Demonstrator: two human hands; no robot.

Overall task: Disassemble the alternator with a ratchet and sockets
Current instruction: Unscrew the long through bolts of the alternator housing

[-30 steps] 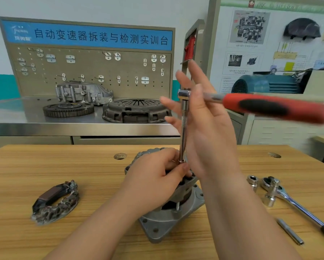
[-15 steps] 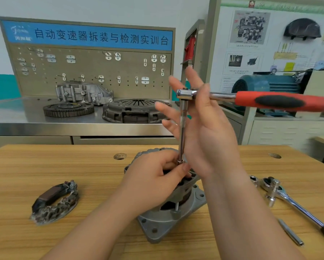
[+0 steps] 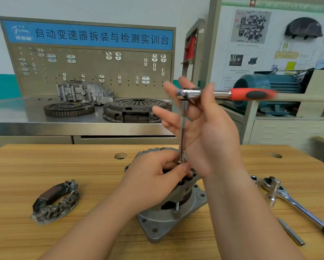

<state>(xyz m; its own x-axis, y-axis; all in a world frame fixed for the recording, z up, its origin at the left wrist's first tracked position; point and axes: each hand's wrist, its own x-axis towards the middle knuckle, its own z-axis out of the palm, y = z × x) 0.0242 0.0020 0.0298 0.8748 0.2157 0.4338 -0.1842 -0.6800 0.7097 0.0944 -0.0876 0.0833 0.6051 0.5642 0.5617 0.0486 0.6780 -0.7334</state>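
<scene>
Left grip (image 3: 153, 178) pinches upright extension (image 3: 182, 132) low; right grip (image 3: 210, 136), splayed, steadies ratchet (image 3: 225, 94), handle pointing right.

A grey pegboard (image 3: 89, 72) stands on a steel bench (image 3: 16, 117) against a pale wall (image 3: 101, 8).

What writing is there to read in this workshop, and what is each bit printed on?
"自动变速器拆装与检测实训台": white characters on the blue banner atop the pegboard.
Logo at the banner's left end: too blurred to read.
Wall chart on the right: captions too small to read.
Red-handled ratchet: no readable marking.
</scene>
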